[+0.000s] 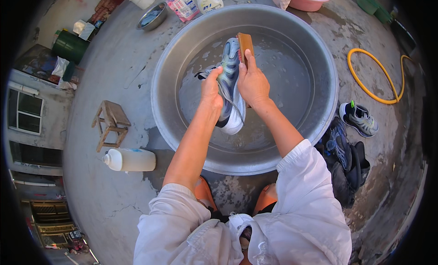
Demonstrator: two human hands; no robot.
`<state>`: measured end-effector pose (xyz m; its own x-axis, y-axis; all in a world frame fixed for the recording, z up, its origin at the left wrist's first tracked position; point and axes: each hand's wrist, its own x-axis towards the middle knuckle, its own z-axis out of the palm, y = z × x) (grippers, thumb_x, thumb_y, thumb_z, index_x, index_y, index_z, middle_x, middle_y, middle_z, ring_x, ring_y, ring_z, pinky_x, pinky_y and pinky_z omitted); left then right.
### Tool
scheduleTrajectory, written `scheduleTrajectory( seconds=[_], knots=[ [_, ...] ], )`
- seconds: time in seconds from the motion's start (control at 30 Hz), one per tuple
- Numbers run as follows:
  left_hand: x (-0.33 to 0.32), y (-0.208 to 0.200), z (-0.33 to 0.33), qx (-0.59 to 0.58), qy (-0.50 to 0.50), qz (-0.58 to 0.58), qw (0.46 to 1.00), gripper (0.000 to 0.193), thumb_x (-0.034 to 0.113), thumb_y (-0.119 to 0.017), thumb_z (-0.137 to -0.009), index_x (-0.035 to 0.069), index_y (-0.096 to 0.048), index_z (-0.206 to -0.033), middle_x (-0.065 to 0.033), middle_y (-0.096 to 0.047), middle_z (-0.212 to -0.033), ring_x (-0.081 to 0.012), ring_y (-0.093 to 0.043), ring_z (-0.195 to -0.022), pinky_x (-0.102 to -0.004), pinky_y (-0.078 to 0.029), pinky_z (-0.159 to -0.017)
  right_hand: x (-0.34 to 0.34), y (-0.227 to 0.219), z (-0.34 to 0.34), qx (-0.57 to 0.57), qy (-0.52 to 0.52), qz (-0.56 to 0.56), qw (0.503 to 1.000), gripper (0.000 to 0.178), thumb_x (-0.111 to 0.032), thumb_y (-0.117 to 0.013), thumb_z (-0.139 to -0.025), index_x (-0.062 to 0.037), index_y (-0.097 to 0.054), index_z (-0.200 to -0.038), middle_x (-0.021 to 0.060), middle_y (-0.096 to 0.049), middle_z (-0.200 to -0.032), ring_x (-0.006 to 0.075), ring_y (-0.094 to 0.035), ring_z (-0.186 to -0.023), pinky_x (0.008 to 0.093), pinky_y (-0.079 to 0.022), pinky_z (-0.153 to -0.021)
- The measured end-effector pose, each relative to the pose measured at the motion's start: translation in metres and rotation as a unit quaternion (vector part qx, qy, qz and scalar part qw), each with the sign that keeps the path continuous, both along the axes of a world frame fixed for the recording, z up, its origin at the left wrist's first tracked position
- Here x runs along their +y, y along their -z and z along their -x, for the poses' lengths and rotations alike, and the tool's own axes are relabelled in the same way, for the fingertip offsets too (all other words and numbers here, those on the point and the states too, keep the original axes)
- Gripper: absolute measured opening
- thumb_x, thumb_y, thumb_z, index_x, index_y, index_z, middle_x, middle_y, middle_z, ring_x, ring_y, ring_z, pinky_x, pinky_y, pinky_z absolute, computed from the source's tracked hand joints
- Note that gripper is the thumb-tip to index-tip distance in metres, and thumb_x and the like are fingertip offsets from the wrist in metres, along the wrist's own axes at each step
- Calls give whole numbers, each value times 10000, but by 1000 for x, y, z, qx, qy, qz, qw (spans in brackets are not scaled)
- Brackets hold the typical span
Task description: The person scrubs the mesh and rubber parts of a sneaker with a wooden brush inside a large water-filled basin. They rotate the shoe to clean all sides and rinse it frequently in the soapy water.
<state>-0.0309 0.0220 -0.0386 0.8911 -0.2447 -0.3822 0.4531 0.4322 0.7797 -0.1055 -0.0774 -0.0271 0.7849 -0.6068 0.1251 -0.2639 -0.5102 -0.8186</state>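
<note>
Above the basin (322,82), our left hand (212,89) grips the shoe (231,59), fingers (219,70) closed; our right hand (254,84) clasps the brush (245,41), bristles (240,54) against the shoe's side.

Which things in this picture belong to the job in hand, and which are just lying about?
In the job: grey sneaker, gripped by the left hand; brown-backed brush, held by the right hand along the sneaker's side; large metal basin with water, below both.

Apparently just lying about: yellow hose; wooden stool; pink basin.
</note>
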Motion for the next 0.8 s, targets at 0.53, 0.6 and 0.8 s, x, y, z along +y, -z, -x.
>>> scheduleTrajectory(
  seconds=[0.53,0.6,0.8],
  knots=[
    [23,-21,-18,56,42,39,997,247,178,-559,-835,5,-588,-1009,-128,-639,-982,-266,-633,-879,-412,-501,-822,36,17,24,53,-134,8,990,477,-341,-365,-945,-201,-288,-1395,227,-607,-924,395,-607,-839,477,-469,-739],
    [19,-13,-17,44,31,8,999,253,181,-571,-832,5,-587,-1013,-124,-641,-977,-264,-634,-867,-408,-503,-812,21,12,6,42,-78,-9,996,483,-363,-352,-942,-207,-289,-1395,244,-597,-922,394,-608,-829,474,-478,-732],
    [13,-1,-11,65,23,-7,998,258,185,-597,-836,20,-582,-1033,-123,-637,-1002,-267,-624,-892,-412,-491,-820,-27,30,-19,79,11,-123,989,493,-374,-336,-935,-188,-287,-1389,242,-598,-1000,384,-595,-933,462,-454,-812]
  ],
)
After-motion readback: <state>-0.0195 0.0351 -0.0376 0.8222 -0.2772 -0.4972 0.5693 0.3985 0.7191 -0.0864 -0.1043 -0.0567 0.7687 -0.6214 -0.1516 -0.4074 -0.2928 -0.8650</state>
